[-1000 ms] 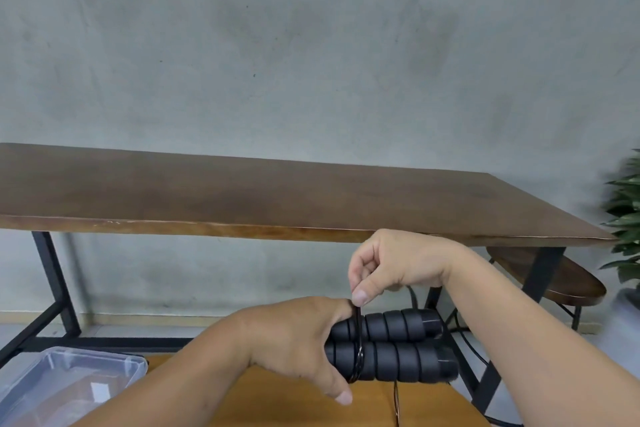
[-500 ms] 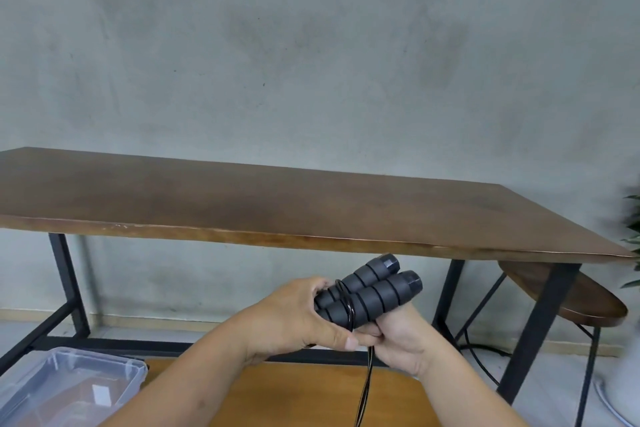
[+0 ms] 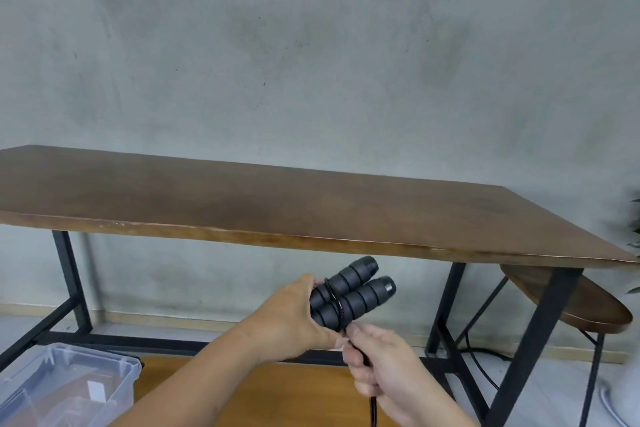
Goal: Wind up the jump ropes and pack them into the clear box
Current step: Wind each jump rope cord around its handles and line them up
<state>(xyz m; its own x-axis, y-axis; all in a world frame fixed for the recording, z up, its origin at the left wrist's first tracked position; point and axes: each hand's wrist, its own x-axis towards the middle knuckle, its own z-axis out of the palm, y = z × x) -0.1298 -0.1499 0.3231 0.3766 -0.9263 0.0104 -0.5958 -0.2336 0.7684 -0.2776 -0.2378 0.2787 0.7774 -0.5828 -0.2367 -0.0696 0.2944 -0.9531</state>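
Left hand [image 3: 294,319] grips two ribbed black foam handles [image 3: 349,295], thin cord [image 3: 334,298] looped round them. Right hand [image 3: 384,364] fists the cord below. Clear plastic box [image 3: 69,381] near left.

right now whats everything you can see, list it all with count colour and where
jump rope handles: two, black ribbed foam, side by side, held in front of the table, ends pointing up and right
rope cord: one, black, a few turns round the handles, the rest hanging down out of view
clear box: one, transparent, bottom left, on the lower wooden surface
long table: one, dark brown top, black metal legs, against the grey wall
stool: one, brown round seat, black legs, right, partly under the table
plant: green leaves, far right edge
left hand: grips the handles
right hand: holds the cord below the handles
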